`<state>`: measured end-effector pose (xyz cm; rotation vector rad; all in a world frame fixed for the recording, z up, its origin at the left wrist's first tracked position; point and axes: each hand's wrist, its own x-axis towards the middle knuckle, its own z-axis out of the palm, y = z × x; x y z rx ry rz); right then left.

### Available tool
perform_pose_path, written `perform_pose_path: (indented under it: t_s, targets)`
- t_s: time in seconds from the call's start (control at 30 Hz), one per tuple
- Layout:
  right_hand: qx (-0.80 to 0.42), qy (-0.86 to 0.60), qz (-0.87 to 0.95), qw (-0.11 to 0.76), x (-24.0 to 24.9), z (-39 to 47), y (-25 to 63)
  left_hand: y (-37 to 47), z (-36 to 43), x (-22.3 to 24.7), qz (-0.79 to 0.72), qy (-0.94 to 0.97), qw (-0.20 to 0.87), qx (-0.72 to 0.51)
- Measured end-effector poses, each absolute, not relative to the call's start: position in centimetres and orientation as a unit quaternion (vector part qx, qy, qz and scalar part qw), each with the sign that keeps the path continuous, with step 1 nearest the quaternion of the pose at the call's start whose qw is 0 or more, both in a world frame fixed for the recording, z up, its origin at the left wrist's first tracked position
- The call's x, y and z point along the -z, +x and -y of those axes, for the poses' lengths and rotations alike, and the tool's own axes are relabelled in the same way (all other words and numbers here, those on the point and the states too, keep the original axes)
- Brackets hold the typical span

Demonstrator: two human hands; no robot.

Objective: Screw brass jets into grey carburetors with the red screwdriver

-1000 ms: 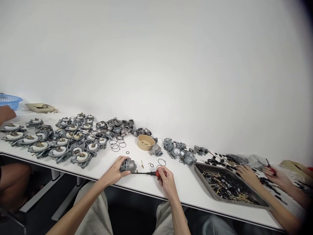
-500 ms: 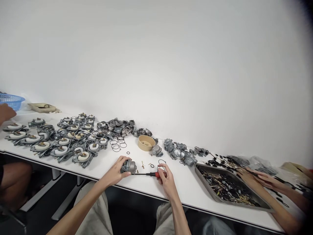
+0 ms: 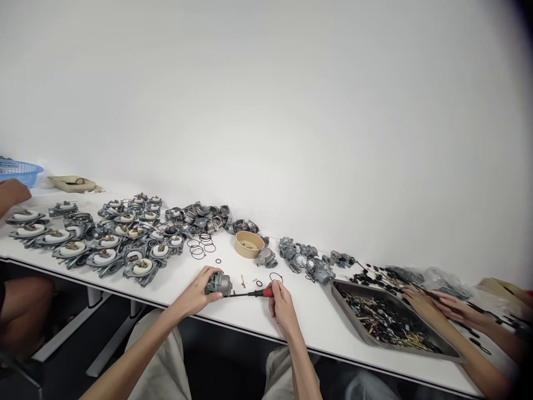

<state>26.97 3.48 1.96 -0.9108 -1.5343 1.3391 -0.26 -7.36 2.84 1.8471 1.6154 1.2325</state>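
My left hand (image 3: 196, 293) is closed round a grey metal carburetor (image 3: 223, 284) lying on its side near the table's front edge. In my right hand (image 3: 283, 307) is a screwdriver (image 3: 261, 292) with a red and black handle. Its dark shaft points left, and the tip meets the carburetor's lower right side; the exact contact spot is too small to make out. Just behind the shaft lie a few tiny brass parts (image 3: 244, 281) and a small black O-ring (image 3: 247, 284). A larger black ring (image 3: 276, 276) rests behind my right hand.
Many carburetor bodies with white floats (image 3: 104, 256) cover the left side. A tan round bowl (image 3: 249, 245) stands at the middle back, beside more carburetors (image 3: 306, 258). To the right is a metal tray (image 3: 362, 333) of small parts. Co-workers' hands (image 3: 453, 308) show at both sides.
My right hand's fingers have closed further round the screwdriver handle, and the handle has tilted up slightly. My left hand and the carburetor stay in place.
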Motion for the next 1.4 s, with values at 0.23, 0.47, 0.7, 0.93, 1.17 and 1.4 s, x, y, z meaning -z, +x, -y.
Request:
perform_pose_path:
  t_s: [0.23,0.47,0.7,0.93,1.17,1.4]
  targets:
    - [-0.558,-0.338,0.613,0.446,-1.8,-3.7,27.1,0.2,7.8,-3.9,-0.584,0.655,0.191,-0.441]
    - [-0.552,-0.324,0.627,0.445,-1.8,-3.6,27.2,0.3,8.4,-4.4,-0.570,0.668,0.225,-0.421]
    - [-0.529,-0.322,0.640,0.454,-1.8,-3.6,27.1,0.3,8.0,-4.2,-0.563,0.671,0.213,-0.433]
    - [-0.575,-0.287,0.604,0.472,-2.2,-3.4,27.1,0.1,7.7,-3.8,-0.560,0.672,0.207,-0.439]
    - [-0.568,-0.305,0.605,0.467,-1.8,-3.8,26.9,0.2,7.8,-3.8,-0.561,0.667,0.214,-0.441]
    - [-0.514,-0.331,0.636,0.471,-1.5,-3.8,27.0,0.3,7.7,-3.7,-0.562,0.665,0.212,-0.444]
